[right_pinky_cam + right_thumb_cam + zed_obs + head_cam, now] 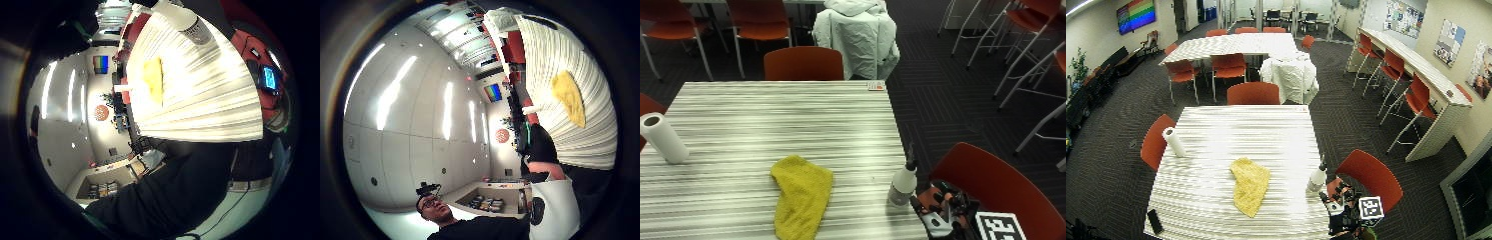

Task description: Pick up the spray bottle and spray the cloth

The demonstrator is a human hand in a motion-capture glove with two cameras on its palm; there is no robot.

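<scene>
Striped in grey and white, the laminate table (786, 125) stands among red chairs on dark carpet. On it, near the edge by me, stands the small clear plastic spray bottle with a white shoulder and dark trigger head (903, 181), upright and untouched. My black-gloved right hand (941, 210) sits just beside the bottle, low at the table's corner, apart from it; I cannot tell how my grip stands, since the fingers are too tangled with gear to read. The crumpled yellow terry cloth (802, 194) lies flat toward the table's middle, near the bottle, well placed to catch spray. A white paper towel roll (664, 138) stands at the far edge. I judge the pickup not yet made.
</scene>
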